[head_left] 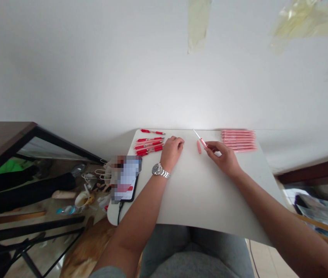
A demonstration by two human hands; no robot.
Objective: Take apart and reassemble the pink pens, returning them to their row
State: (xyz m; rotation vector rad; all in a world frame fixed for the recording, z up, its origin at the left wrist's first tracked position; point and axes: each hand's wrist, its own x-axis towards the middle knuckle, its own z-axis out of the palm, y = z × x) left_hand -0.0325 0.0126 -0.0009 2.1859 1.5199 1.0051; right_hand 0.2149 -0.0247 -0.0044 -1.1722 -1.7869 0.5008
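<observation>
Between the finger and thumb of my right hand (221,156) is a partly assembled pen (203,142), its thin white refill sticking out toward the wall from a red-and-pink part. A short pink pen barrel piece (199,147) lies on the white table just left of it. My left hand (174,148) rests on the table with its fingers curled; anything in them is hidden. Beside it, on the left, lie several red pens (149,146), one apart at the back (153,132). On the right, behind my right hand, is a row of pink pen barrels (239,139).
A phone (127,179) with a cable lies at the white table's (198,193) left edge. The wall (164,77) stands directly behind. Left of the table are a dark-framed desk (7,143), another person's leg (30,189), a cup (82,199) and clutter on the floor.
</observation>
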